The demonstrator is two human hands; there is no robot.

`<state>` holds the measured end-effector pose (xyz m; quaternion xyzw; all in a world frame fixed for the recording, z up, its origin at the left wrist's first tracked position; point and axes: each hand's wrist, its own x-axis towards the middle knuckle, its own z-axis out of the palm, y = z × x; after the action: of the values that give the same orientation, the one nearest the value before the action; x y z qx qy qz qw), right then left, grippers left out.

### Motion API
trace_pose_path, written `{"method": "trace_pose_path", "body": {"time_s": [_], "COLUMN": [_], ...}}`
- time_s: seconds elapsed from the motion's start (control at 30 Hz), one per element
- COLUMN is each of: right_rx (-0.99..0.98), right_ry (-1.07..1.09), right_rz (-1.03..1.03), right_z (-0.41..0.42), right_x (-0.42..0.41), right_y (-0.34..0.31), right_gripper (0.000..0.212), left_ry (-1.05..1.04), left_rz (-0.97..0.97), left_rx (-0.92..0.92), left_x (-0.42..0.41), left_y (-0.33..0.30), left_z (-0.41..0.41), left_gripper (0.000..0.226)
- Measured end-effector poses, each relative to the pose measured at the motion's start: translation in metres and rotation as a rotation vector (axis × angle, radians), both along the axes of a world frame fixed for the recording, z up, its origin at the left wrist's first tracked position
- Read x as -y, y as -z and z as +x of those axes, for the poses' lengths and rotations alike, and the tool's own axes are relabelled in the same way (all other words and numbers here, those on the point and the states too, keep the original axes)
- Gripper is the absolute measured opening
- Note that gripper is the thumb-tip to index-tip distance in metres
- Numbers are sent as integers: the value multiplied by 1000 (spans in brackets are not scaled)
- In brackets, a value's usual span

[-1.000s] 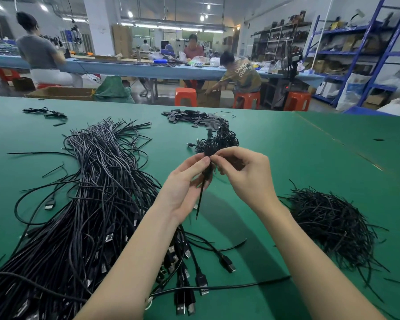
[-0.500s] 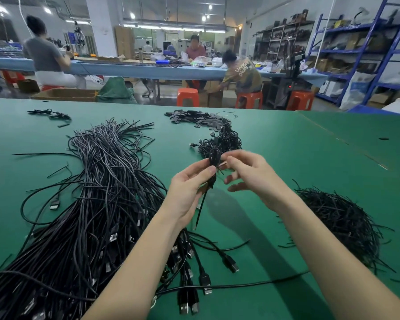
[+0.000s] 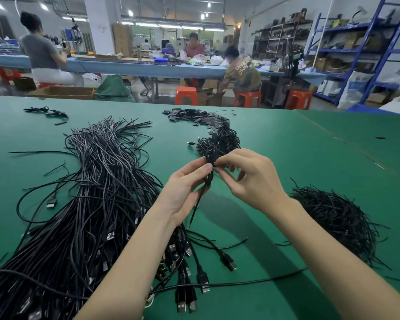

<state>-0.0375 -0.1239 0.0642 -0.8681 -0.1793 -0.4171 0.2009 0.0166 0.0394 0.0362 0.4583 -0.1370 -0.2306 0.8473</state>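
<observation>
Pinching a small coiled cable (image 3: 209, 155) between the curled fingers (image 3: 198, 169) of my left hand (image 3: 184, 192) and my right hand (image 3: 248, 179), I hold it above the green tabletop (image 3: 298, 153), just right of the big cable pile (image 3: 97, 192).

"UNKN OWN" on seated person's shirt (image 3: 243, 71)

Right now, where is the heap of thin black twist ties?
Head view, right side: the heap of thin black twist ties lies on the green table, just right of the right hand and wrist.
</observation>
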Motion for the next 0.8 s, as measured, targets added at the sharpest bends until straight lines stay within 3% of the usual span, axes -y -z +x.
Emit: {"method": "trace_pose_path", "body": {"time_s": [0.07, 0.13, 0.27, 0.3, 0.33, 0.4, 0.53, 0.6, 0.67, 0.8], "right_rx": [-92, -312, -1059, -1133, -1170, -1155, -562, -315, -252, -111], "right_ry": [-34, -98, -345, -390, -420, -362, -49, -1, -15, 43], "right_rz": [245, 612, 1770, 1923, 1918, 1541, 669, 304, 116, 48], "right_z": [-2, -2, 0, -1, -3, -6, -8, -9, -8, -5], "right_x": [-5, -10, -12, -12, -12, -7, 6, 7, 3, 1], "right_y": [3, -2, -12, -13, -14, -14, -8, -2, 4, 4], "right_gripper": [6, 11, 11, 9, 9, 8, 19, 28, 25, 9], "left_ry": [3, -21, -116, -127, -128, -105, -86, -75, -63, -64], "left_rz": [-16, -4, 13, 9, 0, -27, -55, -48, -33, -37], "left_rx": [34, 91, 217, 228, 217, 154, 5, -18, -20, -36], "left_x": [0, 0, 5, 5, 6, 5, 6, 5, 4, 3], "left_y": [1, 0, 1, 3, 3, 4, 3, 4, 3, 4], "left_z": [0, 0, -2, -3, -3, -2, 1, 0, -1, -1], "left_gripper": [22, 29, 39, 39, 39, 35, 31, 32, 32, 33]}}
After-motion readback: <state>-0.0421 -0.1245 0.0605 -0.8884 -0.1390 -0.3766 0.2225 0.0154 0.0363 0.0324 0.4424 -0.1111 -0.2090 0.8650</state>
